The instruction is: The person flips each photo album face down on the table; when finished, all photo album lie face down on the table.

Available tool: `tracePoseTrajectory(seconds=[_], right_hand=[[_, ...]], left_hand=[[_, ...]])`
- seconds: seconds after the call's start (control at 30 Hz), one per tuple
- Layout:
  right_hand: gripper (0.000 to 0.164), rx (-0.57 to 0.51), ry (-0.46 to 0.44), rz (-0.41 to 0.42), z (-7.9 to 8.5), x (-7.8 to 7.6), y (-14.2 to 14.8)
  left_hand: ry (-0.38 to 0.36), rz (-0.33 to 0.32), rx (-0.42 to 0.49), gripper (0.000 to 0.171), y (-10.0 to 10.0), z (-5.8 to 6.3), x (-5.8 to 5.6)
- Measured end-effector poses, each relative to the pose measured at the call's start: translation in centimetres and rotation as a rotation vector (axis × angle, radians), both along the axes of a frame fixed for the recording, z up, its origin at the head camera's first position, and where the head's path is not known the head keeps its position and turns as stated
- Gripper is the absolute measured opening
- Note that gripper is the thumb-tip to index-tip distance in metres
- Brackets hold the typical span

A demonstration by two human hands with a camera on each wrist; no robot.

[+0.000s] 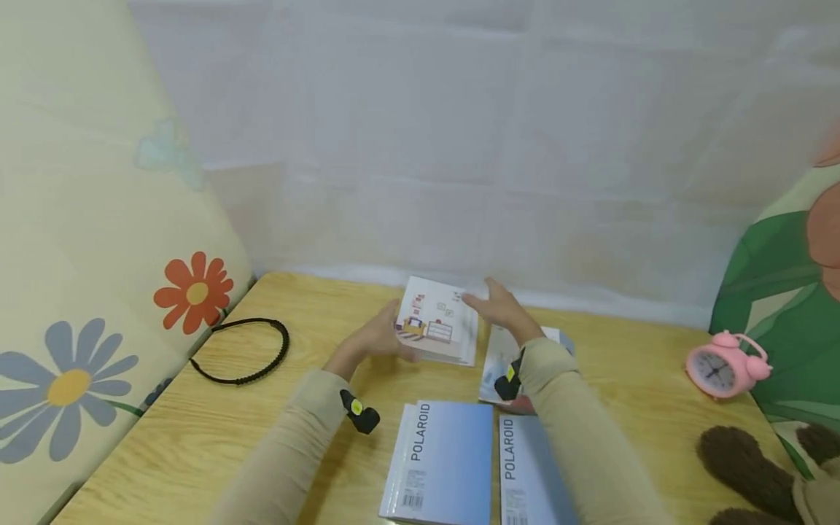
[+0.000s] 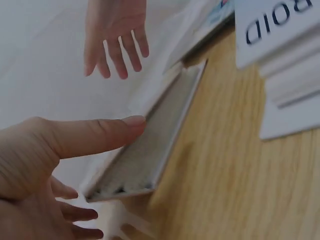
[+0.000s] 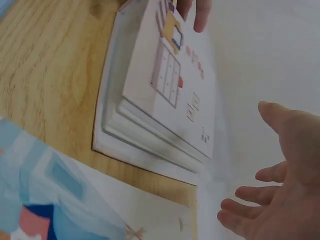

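A white book (image 1: pixel 436 321) with small drawings on its cover lies near the back of the table. Its layered edges (image 3: pixel 150 135) show in the right wrist view; whether it is one book or a pile, I cannot tell. My left hand (image 1: pixel 380 335) is at its left side, the thumb (image 2: pixel 100 135) stretched out along the edge and the fingers loosely extended. Over the book's right side is my right hand (image 1: pixel 499 302), fingers spread and apart from the cover in the right wrist view. A second illustrated book (image 1: pixel 494 364) lies partly beneath my right forearm.
Two stacks of blue POLAROID books, one on the left (image 1: pixel 453 459) and one on the right (image 1: pixel 528 474), lie in front. A black braided headband (image 1: pixel 282 350) sits at the left. To the right are a pink alarm clock (image 1: pixel 722 368) and a brown plush toy (image 1: pixel 748 467).
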State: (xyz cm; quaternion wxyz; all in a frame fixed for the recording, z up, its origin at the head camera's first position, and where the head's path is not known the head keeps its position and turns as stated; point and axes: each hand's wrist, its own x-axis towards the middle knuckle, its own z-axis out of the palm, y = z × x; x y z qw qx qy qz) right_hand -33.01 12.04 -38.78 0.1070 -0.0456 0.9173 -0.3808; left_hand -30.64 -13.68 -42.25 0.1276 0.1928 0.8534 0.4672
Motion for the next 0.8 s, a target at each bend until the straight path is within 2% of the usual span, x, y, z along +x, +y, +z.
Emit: tracePoseTrajectory(seconds=[0.13, 0.27, 0.43, 0.53, 0.7, 0.8], right_hand=[[0.083, 0.013, -0.011, 0.013, -1.2, -0.7, -1.9], [0.085, 0.056, 0.002, 0.02, -2.5, -0.7, -2.5], [0.086, 0.08, -0.049, 0.053, -4.1, -0.2, -2.4], [0.084, 0.056, -0.06, 0.056, -4.8, 0.1, -2.2], [0.083, 0.008, -0.042, 0.06, -4.7, 0.5, -2.1], [0.082, 0.002, -0.038, 0.061, -4.8, 1.9, -2.1]], left_hand=[[-0.025, -0.01, 0.074, 0.108, 0.2, -1.1, 0.1], [-0.014, 0.031, 0.049, 0.115, 1.3, -2.1, 0.8], [0.041, 0.077, 0.002, 0.109, 2.8, -3.2, 1.8], [0.073, 0.123, -0.01, 0.102, 3.1, -3.3, 2.4], [0.09, 0.173, -0.013, 0.1, 3.2, -3.2, 3.3], [0.111, 0.167, -0.03, 0.097, 3.1, -3.1, 4.8]])
